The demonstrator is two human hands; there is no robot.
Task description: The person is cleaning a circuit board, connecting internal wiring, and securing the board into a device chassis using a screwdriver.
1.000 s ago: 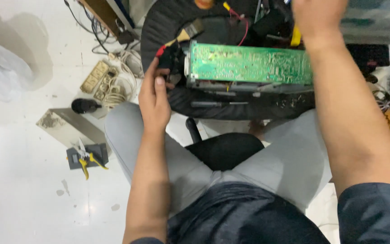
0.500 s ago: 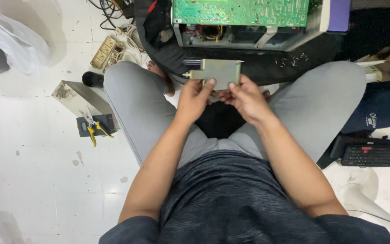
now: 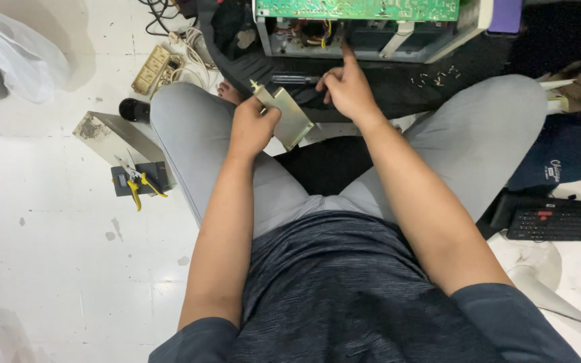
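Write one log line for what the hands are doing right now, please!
left hand: holds flat metal box over lap | right hand: forefinger points into opened device | green circuit board: on top | yellow pliers: on floor

A white tiled workshop floor, brightly lit and strewn with gear.

The glossy white tiled floor (image 3: 48, 269) bears grey scuffs and reflects light. On it lie a beige multi-socket power strip (image 3: 150, 69), a crumpled translucent plastic bag (image 3: 18, 47), yellow-handled pliers (image 3: 137, 187) on a small dark box beside a worn grey metal box (image 3: 112, 138), and a black keyboard with red keys (image 3: 559, 223).
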